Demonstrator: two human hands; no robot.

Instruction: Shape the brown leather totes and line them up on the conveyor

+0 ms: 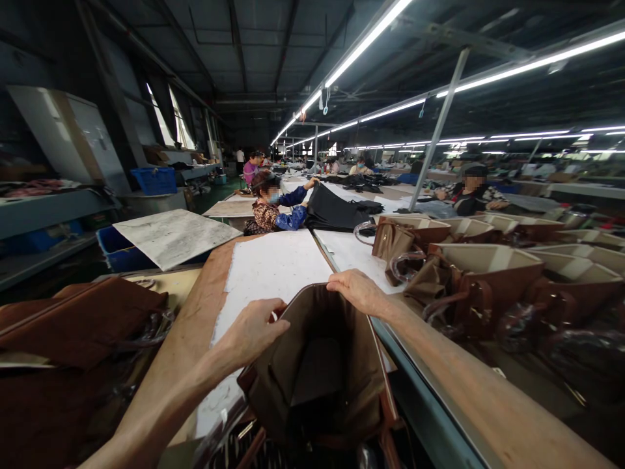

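Observation:
A brown handbag point(336, 365) stands open in front of me, its mouth facing up toward me and its inside dark. My left hand point(254, 329) has its thumb at the inner side of the upper left rim, with the fingers curled round the outside. On the far rim, my right hand point(359, 291) pinches the edge, its fingertips partly hidden. The bag's lower front and its handles run out of view at the bottom. White sheet material point(278, 260) lies on the table beneath and beyond the bag.
Several brown handbags point(493, 280) with plastic-wrapped handles crowd the right. More brown bags point(88, 319) lie at the left. A co-worker point(276, 205) handles black material point(336, 208) ahead; another person point(471, 189) sits at the right. A pale board point(178, 234) covers a blue bin point(117, 251).

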